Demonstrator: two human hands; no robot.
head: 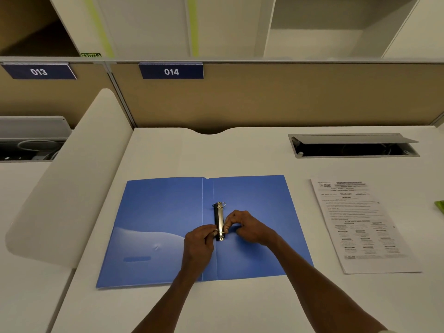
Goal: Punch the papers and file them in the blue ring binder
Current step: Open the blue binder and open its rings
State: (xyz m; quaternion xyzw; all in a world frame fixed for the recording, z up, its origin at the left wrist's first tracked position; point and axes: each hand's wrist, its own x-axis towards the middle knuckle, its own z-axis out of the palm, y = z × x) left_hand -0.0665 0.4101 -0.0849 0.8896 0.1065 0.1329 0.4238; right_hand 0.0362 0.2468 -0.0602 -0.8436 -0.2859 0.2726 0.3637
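The blue ring binder [163,212] lies open and flat on the white desk in front of me. Its metal ring mechanism [219,216] runs along the spine, and the far ring stands closed at its top end. My left hand [199,243] pinches the near ring from the left. My right hand [245,227] pinches the same near ring from the right. My fingers hide that ring, so I cannot tell whether it is open. A printed stack of papers [362,227] lies to the right of the binder, apart from it.
A cable hatch [353,145] with its lid raised is set into the desk at the back right. A green object [440,205] shows at the right edge. A white divider panel [72,179] borders the desk on the left. A tan partition stands behind.
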